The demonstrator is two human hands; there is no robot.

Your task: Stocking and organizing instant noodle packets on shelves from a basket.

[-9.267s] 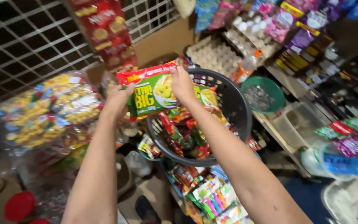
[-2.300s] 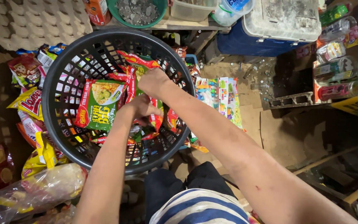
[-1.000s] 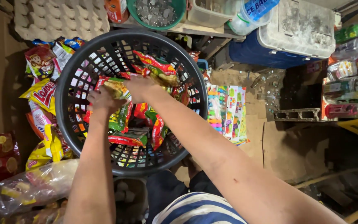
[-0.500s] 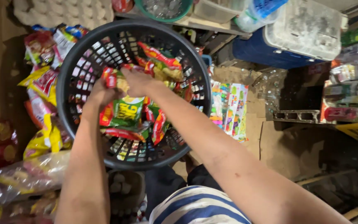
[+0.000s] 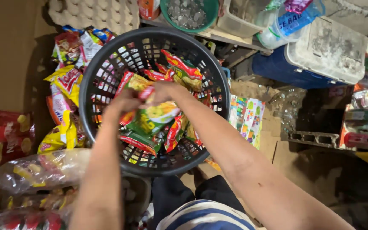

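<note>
Both hands hold glossy snack packets over a round black plastic basket.

The left hand (image 5: 122, 102) and the right hand (image 5: 163, 88) are closed together on a crinkly green and red packet (image 5: 152, 121), which hangs just below them inside the basket (image 5: 107, 64), a round tub with lattice walls and a gridded floor. More shiny foil packets (image 5: 179, 70) lie under and beyond the hands, red, green and yellow. Left of the left hand, outside the basket rim, soft yellow and red bags (image 5: 62, 106) pile up. Beyond the hands sits a moulded grey egg tray (image 5: 92, 12) and a green bowl (image 5: 209, 8) of coins. Right of the right hand stands a blue cooler (image 5: 286, 70) with a scuffed white lid.
</note>
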